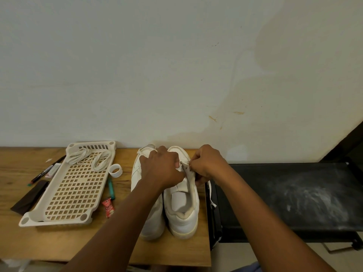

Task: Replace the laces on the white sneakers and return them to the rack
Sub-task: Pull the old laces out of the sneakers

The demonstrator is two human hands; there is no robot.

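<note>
Two white sneakers stand side by side on the wooden table (59, 246), toes toward the wall. My left forearm partly covers the left sneaker (152, 222). The right sneaker (183, 211) has its heel toward me. Both hands work at its eyelet area. My left hand (163, 169) is curled over the tongue and upper. My right hand (208, 163) pinches a white lace (211, 195), whose free end hangs down the shoe's right side. More white laces (88, 156) lie bundled in a cream perforated tray (55, 218) at the left.
Beside the tray lie a roll of white tape (115, 170), a green lighter (111, 188), a red sachet (108, 209), pens (47, 170) and a dark cloth (29, 197). A black dusty shelf surface (294, 195) adjoins the table on the right. The wall is directly behind.
</note>
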